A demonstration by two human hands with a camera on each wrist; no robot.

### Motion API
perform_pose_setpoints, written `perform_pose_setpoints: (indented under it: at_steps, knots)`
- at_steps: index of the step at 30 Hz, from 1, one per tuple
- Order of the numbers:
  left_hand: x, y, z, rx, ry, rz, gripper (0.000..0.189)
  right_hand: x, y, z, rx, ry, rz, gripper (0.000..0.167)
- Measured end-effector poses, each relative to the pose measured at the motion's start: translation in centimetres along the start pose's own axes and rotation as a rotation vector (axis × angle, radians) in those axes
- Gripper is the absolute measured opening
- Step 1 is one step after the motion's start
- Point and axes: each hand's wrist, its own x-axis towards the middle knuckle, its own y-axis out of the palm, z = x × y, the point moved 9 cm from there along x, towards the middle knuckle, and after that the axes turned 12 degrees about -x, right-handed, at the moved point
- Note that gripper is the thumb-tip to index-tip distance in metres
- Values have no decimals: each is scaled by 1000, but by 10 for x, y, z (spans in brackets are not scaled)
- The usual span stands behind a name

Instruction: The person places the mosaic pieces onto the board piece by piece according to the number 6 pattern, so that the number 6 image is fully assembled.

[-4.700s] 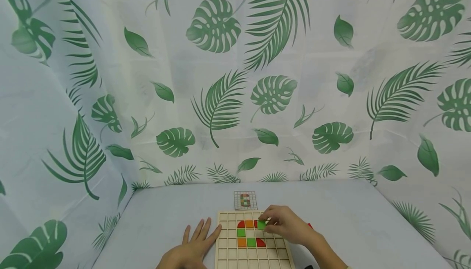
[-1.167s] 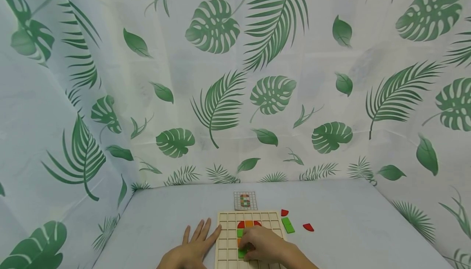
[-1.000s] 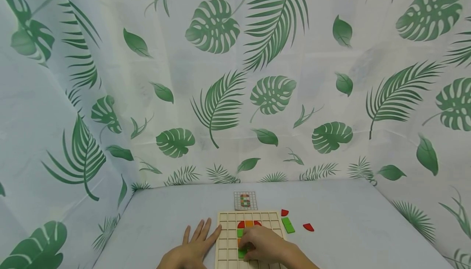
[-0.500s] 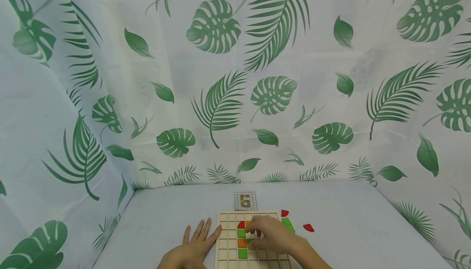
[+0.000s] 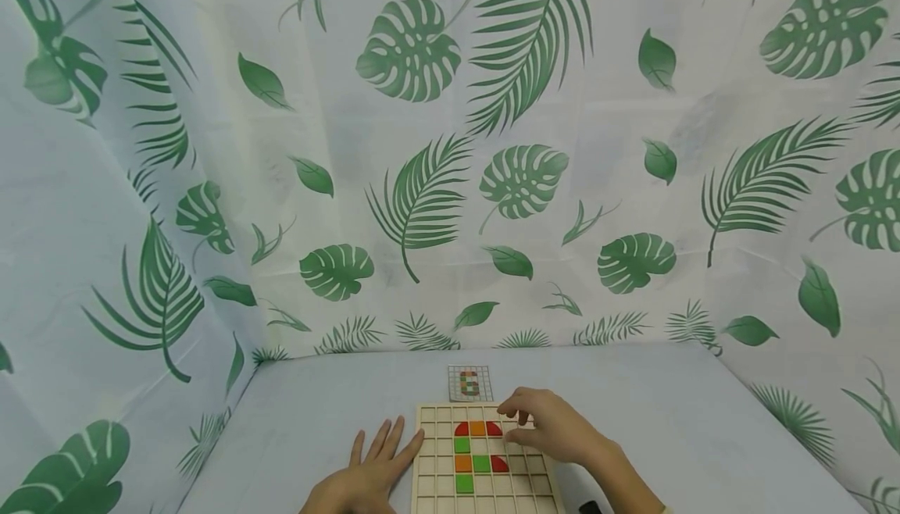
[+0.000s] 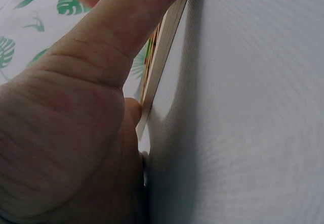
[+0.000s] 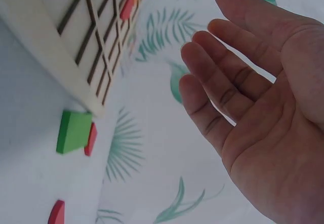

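A wooden grid board (image 5: pixel 432 486) lies in front of me in the head view. Red quarter-round tiles (image 5: pixel 461 428), orange square tiles (image 5: pixel 477 428) and green square tiles (image 5: pixel 464 483) sit in its cells. My left hand (image 5: pixel 366 473) lies with fingers spread at the board's left side, its thumb at the rim. Over the board's upper right is my right hand (image 5: pixel 548 424), fingers loosely bent. In the right wrist view that palm (image 7: pixel 268 133) faces the camera and holds nothing.
A card with a coloured figure on a grid (image 5: pixel 469 383) lies beyond the board. Beside the board, the right wrist view shows green tiles (image 7: pixel 73 132) and red quarter-round tiles (image 7: pixel 57 213) on the table. A leaf-printed cloth (image 5: pixel 436 303) stands behind.
A green tile held by the right hand 4.7 s ago is gone from it, and the lowest green cell is filled. Lately the right hand has lifted from the lower board up and right.
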Motion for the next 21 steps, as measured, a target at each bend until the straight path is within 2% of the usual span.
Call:
perform_pose_setpoints:
  at_steps: [14, 18, 21]
  knots:
    - [1, 1, 2, 7, -2, 7, 125, -10, -17, -39, -62, 97, -82, 25]
    - [2, 1, 2, 14, -2, 7, 126, -14, -25, -47, -58, 115, -114, 23]
    - [2, 2, 2, 21, 2, 6, 127, -16, -27, -52, -46, 132, -109, 22]
